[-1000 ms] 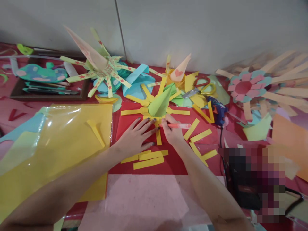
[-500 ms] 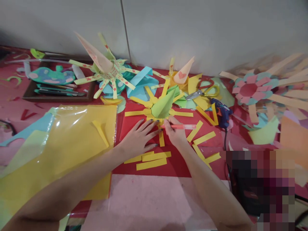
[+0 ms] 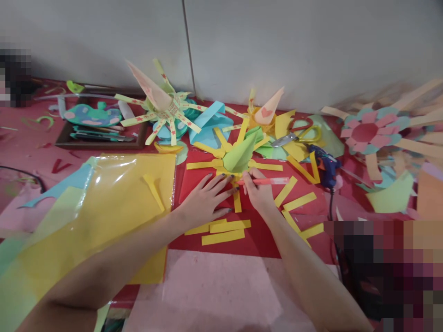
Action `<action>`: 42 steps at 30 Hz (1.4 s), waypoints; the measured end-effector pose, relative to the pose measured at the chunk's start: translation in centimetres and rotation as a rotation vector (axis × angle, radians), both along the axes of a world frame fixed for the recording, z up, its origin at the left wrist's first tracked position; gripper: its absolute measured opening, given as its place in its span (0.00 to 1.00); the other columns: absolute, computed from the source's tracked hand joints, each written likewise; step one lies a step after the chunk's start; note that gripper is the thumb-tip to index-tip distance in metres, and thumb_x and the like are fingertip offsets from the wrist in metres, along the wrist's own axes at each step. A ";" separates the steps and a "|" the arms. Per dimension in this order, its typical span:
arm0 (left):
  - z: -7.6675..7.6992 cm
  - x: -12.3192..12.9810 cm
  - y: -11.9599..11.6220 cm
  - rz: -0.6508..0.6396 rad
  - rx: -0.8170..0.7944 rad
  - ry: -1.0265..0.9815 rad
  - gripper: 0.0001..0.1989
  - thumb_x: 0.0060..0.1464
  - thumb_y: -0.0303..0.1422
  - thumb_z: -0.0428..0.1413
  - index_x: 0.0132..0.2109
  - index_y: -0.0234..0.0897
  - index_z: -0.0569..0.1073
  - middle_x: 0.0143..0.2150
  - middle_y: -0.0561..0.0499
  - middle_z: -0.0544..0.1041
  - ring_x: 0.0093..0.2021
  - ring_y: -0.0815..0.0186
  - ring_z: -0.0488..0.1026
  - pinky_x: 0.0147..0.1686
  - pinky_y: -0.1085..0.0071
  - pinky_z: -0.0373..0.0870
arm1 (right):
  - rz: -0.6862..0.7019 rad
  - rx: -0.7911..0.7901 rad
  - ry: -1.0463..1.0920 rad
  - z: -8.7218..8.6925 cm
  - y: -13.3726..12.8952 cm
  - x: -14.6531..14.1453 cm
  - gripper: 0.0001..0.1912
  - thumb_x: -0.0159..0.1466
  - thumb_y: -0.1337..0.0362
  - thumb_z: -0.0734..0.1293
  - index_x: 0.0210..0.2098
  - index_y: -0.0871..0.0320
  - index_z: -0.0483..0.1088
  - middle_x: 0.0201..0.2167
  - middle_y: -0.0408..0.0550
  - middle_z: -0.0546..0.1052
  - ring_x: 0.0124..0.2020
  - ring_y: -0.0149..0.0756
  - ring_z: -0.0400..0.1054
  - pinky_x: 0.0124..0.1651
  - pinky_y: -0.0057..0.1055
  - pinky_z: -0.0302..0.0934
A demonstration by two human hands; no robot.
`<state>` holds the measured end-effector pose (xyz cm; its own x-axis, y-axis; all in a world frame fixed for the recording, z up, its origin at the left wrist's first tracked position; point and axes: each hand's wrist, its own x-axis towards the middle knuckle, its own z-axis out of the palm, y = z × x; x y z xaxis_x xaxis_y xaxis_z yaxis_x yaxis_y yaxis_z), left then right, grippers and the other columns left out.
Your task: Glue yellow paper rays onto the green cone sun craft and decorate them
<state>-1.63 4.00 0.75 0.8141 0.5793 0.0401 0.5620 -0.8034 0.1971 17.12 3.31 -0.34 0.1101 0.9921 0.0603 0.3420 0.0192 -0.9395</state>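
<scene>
A green paper cone [image 3: 240, 154] stands at the centre of a ring of yellow paper strips [image 3: 202, 165] that spread outward like rays. My left hand [image 3: 206, 199] lies with fingers spread over the lower left of this piece, its fingertips at the yellow ring. In my right hand [image 3: 256, 190] is a red pen [image 3: 273, 181], pinched between thumb and fingers, with its tip at the ring's lower edge. Below my left hand lie several loose yellow strips [image 3: 223, 236], and more strips [image 3: 299, 201] rest to the right of my right hand.
Behind are two decorated cone pieces [image 3: 159, 99], scissors [image 3: 289, 138] and a dark wooden tray [image 3: 100, 144]. A blue glue gun [image 3: 325, 166] lies to the right near a pink paper flower [image 3: 367, 132]. Yellow sheets in plastic [image 3: 121, 193] cover the left.
The whole view has shifted, so everything appears slightly farther right. Both hands keep their places at the yellow ring, and the pen stays in my right hand.
</scene>
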 end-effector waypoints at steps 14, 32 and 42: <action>0.1 0.0 0.0 -0.003 0.003 0.017 0.26 0.62 0.47 0.45 0.62 0.39 0.62 0.67 0.43 0.56 0.66 0.54 0.54 0.63 0.52 0.51 | -0.031 0.060 -0.037 0.1 -0.1 -0.1 0.17 0.65 0.58 0.57 0.22 0.54 0.49 0.15 0.36 0.56 0.19 0.27 0.53 0.25 0.27 0.49; 0.0 0.2 0.0 -0.003 -0.010 0.022 0.25 0.62 0.45 0.46 0.62 0.38 0.63 0.67 0.42 0.55 0.66 0.53 0.53 0.64 0.52 0.49 | -0.018 -0.025 0.060 0.2 0.0 -0.1 0.17 0.64 0.55 0.57 0.22 0.53 0.50 0.12 0.34 0.57 0.17 0.27 0.53 0.25 0.28 0.51; 7.3 -4.5 3.2 0.407 -0.341 0.024 0.20 0.61 0.41 0.44 0.55 0.40 0.68 0.51 0.50 0.75 0.48 0.61 0.73 0.47 0.67 0.68 | -0.045 0.005 -0.010 0.2 -0.2 -0.3 0.16 0.63 0.57 0.58 0.22 0.53 0.49 0.13 0.34 0.57 0.17 0.27 0.52 0.24 0.27 0.49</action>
